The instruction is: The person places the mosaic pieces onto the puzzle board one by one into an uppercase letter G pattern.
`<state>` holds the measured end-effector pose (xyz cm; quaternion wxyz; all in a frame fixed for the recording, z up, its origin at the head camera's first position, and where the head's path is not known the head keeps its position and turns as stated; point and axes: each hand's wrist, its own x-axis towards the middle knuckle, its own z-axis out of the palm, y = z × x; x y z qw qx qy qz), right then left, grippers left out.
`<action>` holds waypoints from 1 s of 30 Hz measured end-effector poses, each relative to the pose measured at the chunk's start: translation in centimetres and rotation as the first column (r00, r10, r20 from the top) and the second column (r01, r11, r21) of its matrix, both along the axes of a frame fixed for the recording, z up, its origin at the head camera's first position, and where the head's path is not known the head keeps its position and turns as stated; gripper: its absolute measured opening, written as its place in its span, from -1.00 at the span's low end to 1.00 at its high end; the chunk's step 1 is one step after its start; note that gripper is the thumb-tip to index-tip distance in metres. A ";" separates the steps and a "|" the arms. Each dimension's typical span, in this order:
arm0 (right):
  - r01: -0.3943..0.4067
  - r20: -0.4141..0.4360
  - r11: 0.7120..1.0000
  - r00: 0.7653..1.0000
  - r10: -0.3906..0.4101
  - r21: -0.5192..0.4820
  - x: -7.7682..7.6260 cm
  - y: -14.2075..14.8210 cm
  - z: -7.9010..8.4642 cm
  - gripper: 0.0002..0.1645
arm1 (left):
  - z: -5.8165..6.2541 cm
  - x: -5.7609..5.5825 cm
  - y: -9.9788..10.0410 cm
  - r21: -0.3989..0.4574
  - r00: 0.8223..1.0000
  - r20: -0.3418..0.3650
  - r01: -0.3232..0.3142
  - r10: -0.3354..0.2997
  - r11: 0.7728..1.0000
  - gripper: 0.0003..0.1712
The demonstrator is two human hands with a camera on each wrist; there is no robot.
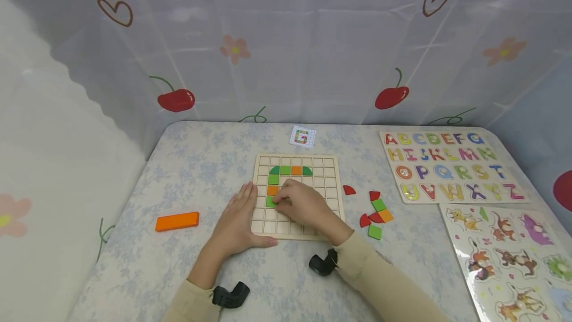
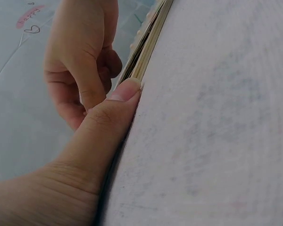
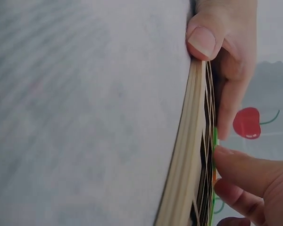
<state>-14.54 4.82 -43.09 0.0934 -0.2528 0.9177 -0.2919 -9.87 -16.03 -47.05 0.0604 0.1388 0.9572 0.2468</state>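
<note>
In beige sleeves (image 1: 389, 282), reaches onto the wooden grid board (image 1: 329, 184) from its near side. With the left hand (image 1: 237, 220) spread, fingers straight, touches the board's left and near edges. With the right hand (image 1: 306, 205) curled, pinches a green square (image 1: 270, 201) at the board's left part, just nearer than an orange square (image 1: 272, 190). Has loose coloured pieces (image 1: 379, 204) right of the board, an orange bar (image 1: 177, 221) to its left, a pattern card (image 1: 303, 136) beyond its far edge.
</note>
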 end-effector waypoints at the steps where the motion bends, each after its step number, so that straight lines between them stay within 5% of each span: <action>1: 0.006 0.008 1.000 1.000 -0.006 -0.008 0.1 0.3 0.1 -0.82 | 0.0 0.0 0.0 -0.002 1.000 0.001 0.000 0.000 1.000 0.66; 16: 0.236 0.062 0.971 0.970 -0.234 -0.024 -0.5 8.6 0.9 -0.62 | -0.1 -0.1 0.2 0.009 1.000 0.004 -0.018 0.018 1.000 0.67; 25: 0.361 -0.005 0.916 0.931 -0.366 0.177 -1.0 13.5 0.7 -0.62 | -0.1 -0.1 0.1 0.007 1.000 0.015 -0.021 0.021 1.000 0.67; 30: 0.348 0.004 0.921 0.935 -0.354 0.175 -1.3 14.1 0.4 -0.68 | -0.1 -0.1 0.1 0.008 1.000 0.017 -0.021 0.021 1.000 0.67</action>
